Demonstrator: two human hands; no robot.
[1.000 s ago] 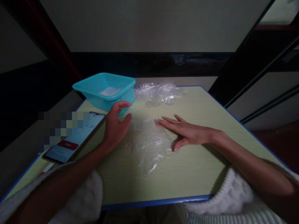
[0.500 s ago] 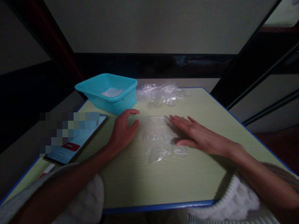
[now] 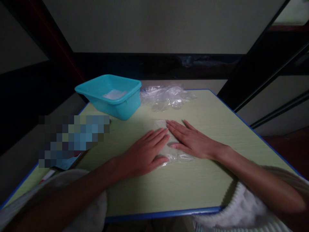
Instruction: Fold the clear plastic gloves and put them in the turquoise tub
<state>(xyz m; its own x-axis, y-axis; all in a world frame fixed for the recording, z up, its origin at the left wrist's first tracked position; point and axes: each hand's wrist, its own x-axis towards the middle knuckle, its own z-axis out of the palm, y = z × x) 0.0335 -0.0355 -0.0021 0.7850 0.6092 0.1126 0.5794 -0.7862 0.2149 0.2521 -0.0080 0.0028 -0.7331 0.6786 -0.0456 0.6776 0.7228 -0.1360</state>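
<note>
A clear plastic sheet or glove [image 3: 180,157] lies folded flat on the pale green table [image 3: 205,180]. My left hand [image 3: 145,153] rests palm down on its left part with fingers stretched out. My right hand [image 3: 190,140] lies flat on its right part, fingers extended toward the left hand, the fingertips almost touching. Most of the plastic is hidden beneath both palms.
A teal plastic tub [image 3: 111,95] with something white inside stands at the back left. A heap of crumpled clear plastic [image 3: 167,96] lies beside it at the back. A phone [image 3: 67,161], partly blurred out, lies at the left edge. The table has a blue rim.
My left hand has moved right from near the tub onto the plastic. The plastic has been folded smaller, and both hands now press it flat.
</note>
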